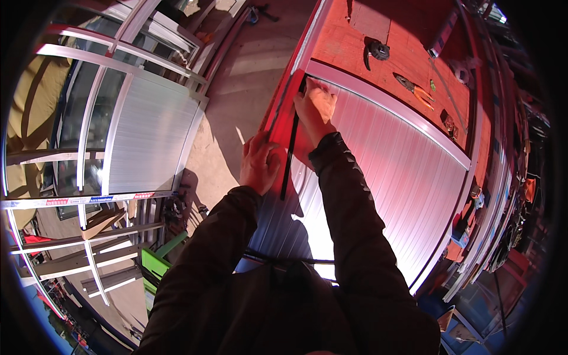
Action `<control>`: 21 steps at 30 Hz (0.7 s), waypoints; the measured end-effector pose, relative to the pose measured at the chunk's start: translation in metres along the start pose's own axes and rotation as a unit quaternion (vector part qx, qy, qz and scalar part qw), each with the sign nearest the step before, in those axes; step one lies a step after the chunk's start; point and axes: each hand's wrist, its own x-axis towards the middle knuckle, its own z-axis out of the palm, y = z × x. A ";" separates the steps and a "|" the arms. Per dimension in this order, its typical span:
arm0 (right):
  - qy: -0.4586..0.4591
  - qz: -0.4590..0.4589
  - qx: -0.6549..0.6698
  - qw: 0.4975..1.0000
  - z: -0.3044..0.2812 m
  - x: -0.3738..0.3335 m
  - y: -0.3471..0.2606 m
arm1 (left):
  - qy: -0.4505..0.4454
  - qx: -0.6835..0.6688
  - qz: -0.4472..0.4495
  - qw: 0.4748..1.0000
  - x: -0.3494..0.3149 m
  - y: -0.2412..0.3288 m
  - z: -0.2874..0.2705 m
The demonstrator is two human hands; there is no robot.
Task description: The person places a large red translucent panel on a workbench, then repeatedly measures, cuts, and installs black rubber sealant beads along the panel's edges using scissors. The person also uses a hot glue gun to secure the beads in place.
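Observation:
A ribbed white panel (390, 183) in an aluminium frame (396, 117) lies in front of me, tinted red by the light over its far part. Along its left side runs a thin black strip (290, 160), probably a rubber seal, its near end loose on the panel. My right hand (318, 106) is closed, its fingers pressed together on the strip's far end by the frame corner. Nearer to me, my left hand (260, 164) curls around the frame's left edge, beside the strip. Its fingertips are partly hidden.
Beyond the frame, a red-lit wooden tabletop (349, 44) bears a black roll (377, 51) and orange-handled pliers (414, 90). To the left stands another framed panel (151, 133) with window frames. A green object (158, 263) sits at lower left. Long profiles line the right side.

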 end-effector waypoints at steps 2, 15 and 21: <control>-0.046 0.010 0.004 0.999 -0.005 0.002 0.000 | -0.005 -0.005 -0.007 1.000 0.000 0.000 0.000; -0.119 0.015 0.041 0.992 -0.022 -0.006 -0.003 | 0.005 -0.030 -0.020 0.999 0.001 0.003 -0.002; -0.037 -0.040 0.061 0.997 -0.007 -0.013 -0.003 | 0.009 -0.014 -0.005 1.000 -0.002 -0.004 0.000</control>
